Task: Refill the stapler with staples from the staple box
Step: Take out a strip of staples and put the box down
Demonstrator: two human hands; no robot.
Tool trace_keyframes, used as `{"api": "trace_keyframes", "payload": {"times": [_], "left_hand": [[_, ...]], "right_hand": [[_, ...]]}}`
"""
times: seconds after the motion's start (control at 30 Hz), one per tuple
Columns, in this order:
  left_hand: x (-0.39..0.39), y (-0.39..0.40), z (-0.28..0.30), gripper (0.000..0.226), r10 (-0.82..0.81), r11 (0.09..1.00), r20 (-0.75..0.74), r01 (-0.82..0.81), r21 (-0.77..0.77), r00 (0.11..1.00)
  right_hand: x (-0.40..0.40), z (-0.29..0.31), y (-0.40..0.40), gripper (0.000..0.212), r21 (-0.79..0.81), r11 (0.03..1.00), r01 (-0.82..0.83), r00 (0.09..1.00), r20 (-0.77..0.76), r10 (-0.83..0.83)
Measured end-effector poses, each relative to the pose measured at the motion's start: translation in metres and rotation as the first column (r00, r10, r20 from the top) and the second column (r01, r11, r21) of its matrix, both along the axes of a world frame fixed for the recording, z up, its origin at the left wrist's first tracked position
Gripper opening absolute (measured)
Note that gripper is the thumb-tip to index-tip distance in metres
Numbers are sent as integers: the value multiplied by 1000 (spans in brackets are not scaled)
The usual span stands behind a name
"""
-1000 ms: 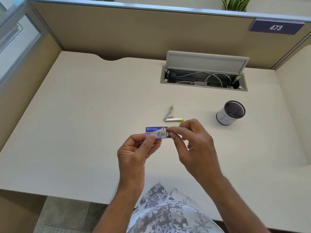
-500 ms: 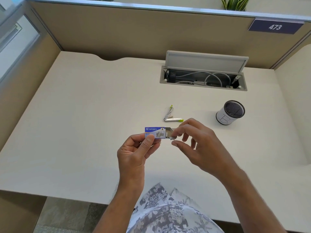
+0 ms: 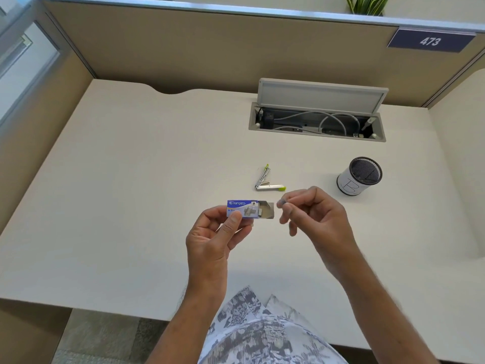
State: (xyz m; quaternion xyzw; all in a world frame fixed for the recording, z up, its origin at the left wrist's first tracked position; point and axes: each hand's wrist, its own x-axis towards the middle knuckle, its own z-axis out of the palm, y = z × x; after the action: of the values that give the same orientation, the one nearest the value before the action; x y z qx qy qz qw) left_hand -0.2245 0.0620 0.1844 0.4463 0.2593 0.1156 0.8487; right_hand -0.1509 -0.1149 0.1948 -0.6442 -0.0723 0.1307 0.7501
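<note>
My left hand (image 3: 212, 237) holds a small blue staple box (image 3: 242, 208) above the desk, thumb across its front. The box's inner tray (image 3: 267, 210) is slid out to the right and shows grey inside. Just right of the tray, my right hand (image 3: 317, 219) pinches a small grey strip of staples (image 3: 281, 203) between thumb and forefinger, apart from the box. The stapler (image 3: 265, 183), silver with lime-green tips, lies swung open in a V on the desk behind both hands.
A white cylindrical pen cup (image 3: 359, 177) with a dark mesh inside stands at the right. Further back, a cable hatch (image 3: 317, 124) in the desk stands with its lid raised. Partition walls surround the desk (image 3: 131, 179) on three sides.
The tray has been pulled out of the box to the right. My right hand has drawn away from it to the right, with its fingertips pinched. The left hand stays put.
</note>
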Motion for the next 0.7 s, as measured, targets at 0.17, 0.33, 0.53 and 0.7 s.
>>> {"api": "trace_keyframes", "payload": {"times": [0.17,0.33,0.53,0.7], "left_hand": [[2,2,-5,44,-25,1000,0,25,-2,1000],[5,0,-8,28,-62,997,-16,63,49,998],[10,1,-8,25,-85,991,7,84,106,996],[11,2,-6,30,-102,974,41,92,205,994]], "right_hand": [[-2,-14,3,26,230,970,82,953,-303,-9],[-9,-19,11,29,184,983,0,913,-400,75],[-13,-15,20,30,-105,994,36,999,3,-36],[-10,-13,18,29,-52,998,48,996,-66,-52]]}}
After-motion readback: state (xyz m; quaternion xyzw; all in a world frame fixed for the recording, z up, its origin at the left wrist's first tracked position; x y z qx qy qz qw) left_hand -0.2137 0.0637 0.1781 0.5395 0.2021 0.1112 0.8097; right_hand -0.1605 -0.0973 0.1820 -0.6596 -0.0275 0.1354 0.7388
